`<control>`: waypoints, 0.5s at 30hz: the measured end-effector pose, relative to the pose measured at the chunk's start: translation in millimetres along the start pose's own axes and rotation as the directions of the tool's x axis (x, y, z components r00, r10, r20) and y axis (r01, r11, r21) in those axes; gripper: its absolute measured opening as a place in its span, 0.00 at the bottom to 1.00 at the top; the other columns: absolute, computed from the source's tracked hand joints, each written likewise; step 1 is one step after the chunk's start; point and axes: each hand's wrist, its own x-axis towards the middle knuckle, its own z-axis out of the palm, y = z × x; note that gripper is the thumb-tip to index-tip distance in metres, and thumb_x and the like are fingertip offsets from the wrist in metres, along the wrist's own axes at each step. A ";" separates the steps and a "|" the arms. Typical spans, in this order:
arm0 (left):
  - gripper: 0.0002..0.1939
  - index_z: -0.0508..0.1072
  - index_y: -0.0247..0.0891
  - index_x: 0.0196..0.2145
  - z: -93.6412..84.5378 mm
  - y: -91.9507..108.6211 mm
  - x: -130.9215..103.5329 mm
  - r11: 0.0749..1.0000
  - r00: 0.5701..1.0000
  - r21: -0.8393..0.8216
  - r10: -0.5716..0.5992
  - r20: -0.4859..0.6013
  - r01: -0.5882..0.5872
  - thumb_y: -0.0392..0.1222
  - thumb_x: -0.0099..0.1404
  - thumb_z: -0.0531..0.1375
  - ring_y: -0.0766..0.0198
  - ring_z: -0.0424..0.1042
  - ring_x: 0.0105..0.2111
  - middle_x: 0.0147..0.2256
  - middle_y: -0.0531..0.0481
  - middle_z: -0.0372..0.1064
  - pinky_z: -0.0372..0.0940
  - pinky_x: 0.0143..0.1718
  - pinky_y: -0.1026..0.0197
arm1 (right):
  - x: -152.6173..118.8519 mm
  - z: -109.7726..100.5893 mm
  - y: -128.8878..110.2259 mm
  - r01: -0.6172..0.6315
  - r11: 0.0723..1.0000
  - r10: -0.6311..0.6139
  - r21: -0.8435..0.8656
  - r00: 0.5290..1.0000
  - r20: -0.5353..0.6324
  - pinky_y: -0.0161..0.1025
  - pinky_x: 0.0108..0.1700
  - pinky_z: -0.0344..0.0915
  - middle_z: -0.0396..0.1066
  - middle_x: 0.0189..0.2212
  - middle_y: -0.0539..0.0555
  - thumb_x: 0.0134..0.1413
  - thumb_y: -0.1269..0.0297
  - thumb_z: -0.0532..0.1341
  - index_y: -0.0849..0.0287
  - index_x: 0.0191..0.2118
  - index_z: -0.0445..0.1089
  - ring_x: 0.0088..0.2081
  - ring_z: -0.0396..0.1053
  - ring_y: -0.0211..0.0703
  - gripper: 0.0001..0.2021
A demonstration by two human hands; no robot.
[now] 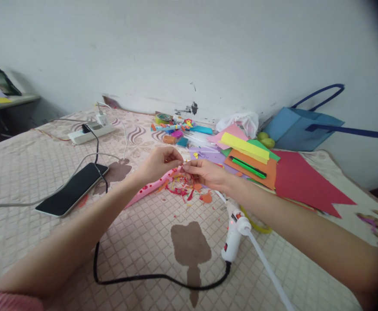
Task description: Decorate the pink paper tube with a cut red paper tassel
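Note:
A long pink strip with red spots (158, 183) slants up from the lower left to my fingertips. My left hand (163, 163) is closed in a pinch on its upper end. From the other side my right hand (206, 173) meets it, thumb and fingers pressed together on something small and reddish that I cannot make out. Below both hands lies a heap of red, orange and yellow paper scraps (182, 190). A white glue gun (232, 244) rests nearer to me, below my right forearm, with a glue stick sticking out of its back.
A black cord (150, 276) loops from the glue gun past a phone (72, 190) toward a power strip (91, 134). On the right lie a green cutter (249, 167), coloured sheets, red paper (305, 181) and a blue bag (302, 127). Tape (163, 119) sits near the wall.

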 end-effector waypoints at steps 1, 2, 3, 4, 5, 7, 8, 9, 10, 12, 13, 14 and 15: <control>0.02 0.71 0.33 0.28 -0.4 -0.5 0.3 1.000 1.000 -0.001 0.000 0.001 0.000 0.34 0.56 0.60 0.70 0.68 0.26 0.26 0.50 0.70 0.63 0.28 0.66 | 0.0 0.3 -0.2 0.003 1.000 -0.003 -0.003 1.000 -0.004 0.30 0.25 0.64 0.68 0.18 0.46 0.46 0.63 0.68 0.62 0.27 0.70 0.21 0.64 0.30 0.08; 0.02 0.71 0.33 0.28 -0.8 -1.4 0.7 1.000 1.000 -0.003 0.001 0.001 -0.001 0.35 0.56 0.60 0.70 0.68 0.26 0.26 0.50 0.70 0.63 0.28 0.66 | 0.0 0.6 -0.4 0.005 1.000 -0.005 -0.006 1.000 -0.008 0.29 0.25 0.63 0.68 0.18 0.46 0.45 0.63 0.68 0.62 0.26 0.69 0.21 0.64 0.30 0.09; 0.02 0.71 0.33 0.28 -1.1 -2.4 1.0 1.000 1.000 -0.008 0.003 0.005 -0.003 0.35 0.56 0.60 0.70 0.68 0.26 0.26 0.50 0.71 0.63 0.28 0.66 | 0.0 0.9 -0.5 0.009 1.000 -0.009 -0.009 1.000 -0.011 0.29 0.25 0.63 0.68 0.18 0.46 0.45 0.63 0.68 0.62 0.25 0.69 0.21 0.64 0.30 0.09; 0.02 0.71 0.33 0.28 -1.2 -3.3 1.3 1.000 1.000 -0.014 0.006 0.007 -0.006 0.35 0.56 0.60 0.70 0.68 0.26 0.26 0.50 0.71 0.64 0.28 0.66 | 0.0 1.2 -0.5 0.013 1.000 -0.013 -0.012 1.000 -0.014 0.29 0.24 0.63 0.68 0.18 0.46 0.45 0.63 0.68 0.62 0.25 0.69 0.21 0.64 0.30 0.09; 0.02 0.71 0.34 0.28 -1.2 -4.1 1.5 1.000 1.000 -0.018 0.008 0.010 -0.008 0.35 0.56 0.60 0.70 0.68 0.26 0.26 0.50 0.71 0.64 0.28 0.66 | 0.0 1.4 -0.5 0.016 1.000 -0.016 -0.015 1.000 -0.016 0.29 0.24 0.63 0.68 0.18 0.46 0.45 0.63 0.68 0.62 0.25 0.68 0.20 0.64 0.30 0.10; 0.02 0.71 0.34 0.28 -1.2 -4.9 1.7 1.000 1.000 -0.022 0.008 0.009 -0.008 0.35 0.56 0.60 0.70 0.68 0.26 0.26 0.51 0.70 0.64 0.28 0.66 | -0.2 1.8 -0.5 0.022 1.000 -0.022 -0.022 1.000 -0.020 0.29 0.24 0.63 0.68 0.18 0.46 0.46 0.63 0.67 0.62 0.25 0.68 0.20 0.64 0.30 0.09; 0.02 0.72 0.34 0.28 -1.3 -4.9 1.8 1.000 1.000 -0.023 0.005 0.006 -0.005 0.35 0.56 0.60 0.70 0.68 0.26 0.26 0.51 0.70 0.64 0.28 0.66 | -0.5 2.0 -0.7 0.024 0.999 -0.024 -0.026 0.999 -0.020 0.29 0.24 0.63 0.68 0.18 0.46 0.46 0.63 0.67 0.62 0.25 0.68 0.20 0.64 0.30 0.09; 0.03 0.72 0.33 0.29 -1.7 -4.7 1.9 1.000 1.000 -0.025 0.000 0.000 0.000 0.35 0.56 0.60 0.69 0.69 0.27 0.26 0.50 0.71 0.65 0.29 0.66 | -1.0 2.3 -1.0 0.027 0.999 -0.028 -0.029 0.999 -0.022 0.29 0.24 0.63 0.68 0.18 0.46 0.46 0.63 0.67 0.62 0.25 0.68 0.20 0.64 0.30 0.09; 0.03 0.72 0.33 0.30 -2.3 -4.5 2.0 1.000 1.000 -0.028 -0.005 -0.003 0.005 0.36 0.56 0.60 0.69 0.70 0.27 0.27 0.50 0.71 0.65 0.30 0.65 | -1.7 2.7 -1.7 0.033 0.999 -0.034 -0.034 0.999 -0.025 0.29 0.24 0.63 0.68 0.18 0.46 0.47 0.64 0.66 0.62 0.25 0.68 0.20 0.64 0.30 0.09; 0.06 0.72 0.33 0.32 -4.4 -4.3 2.5 0.999 1.000 -0.028 -0.016 0.006 0.016 0.37 0.56 0.61 0.68 0.71 0.29 0.28 0.49 0.72 0.66 0.32 0.63 | -3.3 3.7 -3.5 0.048 0.998 -0.050 -0.046 0.998 -0.034 0.29 0.24 0.63 0.68 0.19 0.46 0.47 0.64 0.66 0.61 0.26 0.68 0.20 0.64 0.30 0.08; 0.07 0.72 0.33 0.33 -5.8 -4.5 2.8 1.000 1.000 -0.024 -0.019 0.016 0.019 0.37 0.56 0.61 0.67 0.71 0.29 0.28 0.48 0.72 0.67 0.33 0.63 | -4.2 4.3 -4.6 0.055 0.997 -0.057 -0.053 0.998 -0.039 0.29 0.24 0.63 0.68 0.19 0.46 0.47 0.64 0.66 0.61 0.26 0.68 0.20 0.64 0.30 0.08; 0.07 0.72 0.33 0.33 -7.1 -4.9 3.1 1.000 0.999 -0.016 -0.020 0.028 0.021 0.38 0.56 0.61 0.66 0.71 0.29 0.28 0.48 0.73 0.67 0.33 0.62 | -4.9 4.8 -5.6 0.060 0.996 -0.063 -0.060 0.997 -0.043 0.29 0.24 0.63 0.68 0.19 0.46 0.47 0.64 0.66 0.61 0.26 0.67 0.20 0.64 0.30 0.08; 0.07 0.72 0.32 0.33 -8.2 -5.3 3.3 1.000 0.999 -0.004 -0.018 0.037 0.018 0.38 0.56 0.61 0.66 0.71 0.29 0.28 0.48 0.73 0.67 0.33 0.62 | -5.4 5.2 -6.5 0.063 0.996 -0.066 -0.066 0.997 -0.046 0.29 0.24 0.63 0.68 0.19 0.46 0.47 0.64 0.66 0.61 0.26 0.67 0.20 0.64 0.30 0.08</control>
